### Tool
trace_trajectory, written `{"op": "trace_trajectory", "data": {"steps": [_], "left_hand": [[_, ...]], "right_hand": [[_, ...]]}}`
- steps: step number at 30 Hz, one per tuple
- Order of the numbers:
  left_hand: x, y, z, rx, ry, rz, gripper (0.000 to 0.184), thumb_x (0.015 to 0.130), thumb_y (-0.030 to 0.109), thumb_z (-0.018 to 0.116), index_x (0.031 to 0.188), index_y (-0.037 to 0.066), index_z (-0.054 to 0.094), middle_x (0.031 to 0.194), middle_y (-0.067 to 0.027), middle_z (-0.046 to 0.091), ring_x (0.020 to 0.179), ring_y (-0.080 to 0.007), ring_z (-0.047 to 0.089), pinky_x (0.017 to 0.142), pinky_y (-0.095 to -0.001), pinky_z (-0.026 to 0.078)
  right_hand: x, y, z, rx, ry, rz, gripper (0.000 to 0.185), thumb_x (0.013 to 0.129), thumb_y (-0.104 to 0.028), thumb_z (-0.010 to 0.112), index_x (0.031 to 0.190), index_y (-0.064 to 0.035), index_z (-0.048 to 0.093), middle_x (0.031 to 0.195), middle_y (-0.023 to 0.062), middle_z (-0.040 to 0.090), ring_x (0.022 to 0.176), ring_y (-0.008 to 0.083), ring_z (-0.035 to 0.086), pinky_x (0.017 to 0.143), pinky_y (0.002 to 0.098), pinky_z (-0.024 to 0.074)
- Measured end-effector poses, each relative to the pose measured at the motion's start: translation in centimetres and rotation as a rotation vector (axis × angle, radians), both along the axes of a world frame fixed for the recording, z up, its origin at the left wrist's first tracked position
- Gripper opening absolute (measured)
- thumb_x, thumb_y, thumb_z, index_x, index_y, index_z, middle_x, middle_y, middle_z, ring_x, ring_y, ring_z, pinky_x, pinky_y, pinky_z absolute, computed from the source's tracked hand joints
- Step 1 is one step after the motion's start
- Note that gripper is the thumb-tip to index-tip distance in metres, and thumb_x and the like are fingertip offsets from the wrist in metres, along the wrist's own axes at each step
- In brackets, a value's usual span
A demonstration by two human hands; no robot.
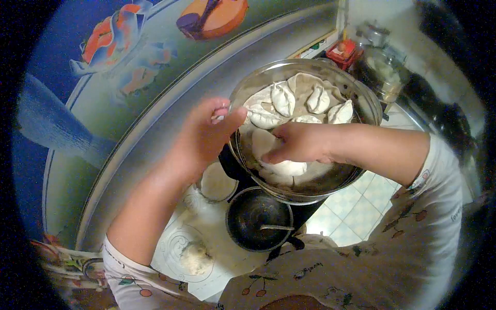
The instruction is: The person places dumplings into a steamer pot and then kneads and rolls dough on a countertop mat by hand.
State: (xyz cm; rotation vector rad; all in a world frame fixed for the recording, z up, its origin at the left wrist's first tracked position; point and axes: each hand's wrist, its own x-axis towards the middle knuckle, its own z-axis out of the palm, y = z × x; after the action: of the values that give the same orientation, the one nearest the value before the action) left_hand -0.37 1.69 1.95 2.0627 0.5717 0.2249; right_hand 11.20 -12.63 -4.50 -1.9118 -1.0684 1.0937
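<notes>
A large round metal steamer pot [369,98] holds several white pleated dumplings, such as the one at its top [283,99], on a pale cloth. Reaching in from the right, my right hand [294,142] has its thumb and fingers around a white dumpling [262,140] near the pot's left side. Just below it lies another dumpling [288,168], partly covered by the hand. My left hand [212,129] is over the pot's left rim, its fingers curled and blurred; whether it holds anything is hidden.
Below the pot are a dark pan [259,217] with a utensil inside and a bowl of pale contents [217,182]. White flour [196,258] lies on the counter. A red basket [342,52] and glass-lidded cookware [382,70] stand at the upper right.
</notes>
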Motion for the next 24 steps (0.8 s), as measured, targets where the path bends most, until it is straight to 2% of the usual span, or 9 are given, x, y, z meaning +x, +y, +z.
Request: {"op": "trace_trajectory", "data": {"steps": [2,5,7,10,13,14,17,22,24], "left_hand": [[-1.0,1.3,-0.9,-0.066,-0.087,-0.067,0.045,0.086,0.029,0.068,0.116,0.001,0.051,0.1,-0.0114,0.06,0.083,-0.0159,0.058,0.075,-0.0276,0.047],[-2.2,1.0,0.0,-0.18,-0.094,-0.105,0.04,0.087,0.021,0.068,0.117,0.003,0.051,0.1,-0.009,0.06,0.086,-0.0144,0.057,0.076,-0.0275,0.047],[-2.6,1.1,-0.4,-0.108,-0.14,-0.118,0.038,0.086,0.019,0.068,0.116,0.003,0.052,0.099,-0.0076,0.06,0.089,-0.0144,0.056,0.077,-0.0283,0.047],[-3.0,1.4,-1.1,0.053,-0.153,-0.175,0.036,0.085,0.017,0.068,0.116,0.004,0.053,0.098,-0.0062,0.06,0.093,-0.0152,0.055,0.079,-0.0302,0.047],[-3.3,1.0,-1.5,0.168,-0.174,-0.207,0.034,0.083,0.013,0.068,0.113,0.003,0.056,0.097,-0.0078,0.06,0.094,-0.0183,0.057,0.08,-0.0318,0.047],[-3.4,0.6,-1.4,0.197,-0.19,-0.209,0.033,0.082,0.012,0.068,0.111,0.003,0.057,0.097,-0.0087,0.06,0.094,-0.0196,0.057,0.08,-0.0322,0.047],[-3.6,-0.6,-0.3,0.543,-0.16,-0.331,0.03,0.078,0.008,0.068,0.105,0.001,0.06,0.096,-0.013,0.061,0.091,-0.0248,0.059,0.079,-0.0334,0.047],[-3.4,-1.7,0.1,0.637,-0.21,-0.403,0.024,0.074,0.006,0.069,0.096,0.002,0.062,0.091,-0.016,0.061,0.083,-0.0317,0.06,0.075,-0.0363,0.047],[-3.1,-1.7,0.2,0.654,-0.204,-0.453,0.02,0.073,0.006,0.069,0.091,0.001,0.063,0.086,-0.0159,0.061,0.081,-0.033,0.06,0.073,-0.0378,0.048]], "right_hand": [[0.0,0.9,0.2,-0.033,-0.089,0.005,0.048,0.08,-0.036,0.069,0.11,0.0005,0.062,0.091,0.011,0.065,0.082,0.0184,0.058,0.073,0.0315,0.0463],[-0.4,1.6,1.5,-0.138,-0.22,0.02,0.05,0.081,-0.039,0.065,0.109,0.0022,0.061,0.088,0.0146,0.065,0.079,0.0226,0.06,0.072,0.0346,0.0479],[-0.6,1.8,1.7,-0.171,-0.235,0.009,0.052,0.081,-0.041,0.063,0.109,0.0029,0.061,0.088,0.0183,0.066,0.081,0.0275,0.063,0.073,0.0375,0.049],[-0.9,2.2,0.3,-0.082,-0.44,0.018,0.051,0.081,-0.038,0.062,0.112,0.0024,0.061,0.096,0.0222,0.066,0.09,0.0342,0.064,0.08,0.0404,0.0492],[-1.2,2.0,-0.6,0.091,-0.489,-0.03,0.049,0.08,-0.035,0.061,0.113,0.0019,0.06,0.102,0.0244,0.064,0.096,0.0368,0.062,0.084,0.0419,0.0487],[-1.2,2.0,-0.6,0.045,-0.495,-0.011,0.048,0.08,-0.034,0.06,0.113,0.002,0.06,0.102,0.0244,0.064,0.097,0.0368,0.062,0.085,0.0421,0.0486],[-1.6,1.5,1.2,-0.065,-0.525,0.037,0.044,0.081,-0.03,0.058,0.11,0.0022,0.06,0.102,0.0243,0.064,0.098,0.0368,0.062,0.085,0.043,0.0485],[-2.1,0.0,1.7,0.003,-0.785,0.041,0.033,0.082,-0.027,0.057,0.097,0.0011,0.064,0.097,0.022,0.065,0.093,0.0365,0.063,0.08,0.0442,0.0496],[-1.4,0.1,0.6,0.029,-0.883,0.141,0.027,0.082,-0.024,0.055,0.09,0.0002,0.066,0.091,0.0213,0.066,0.088,0.0368,0.064,0.076,0.0441,0.0503]]}}
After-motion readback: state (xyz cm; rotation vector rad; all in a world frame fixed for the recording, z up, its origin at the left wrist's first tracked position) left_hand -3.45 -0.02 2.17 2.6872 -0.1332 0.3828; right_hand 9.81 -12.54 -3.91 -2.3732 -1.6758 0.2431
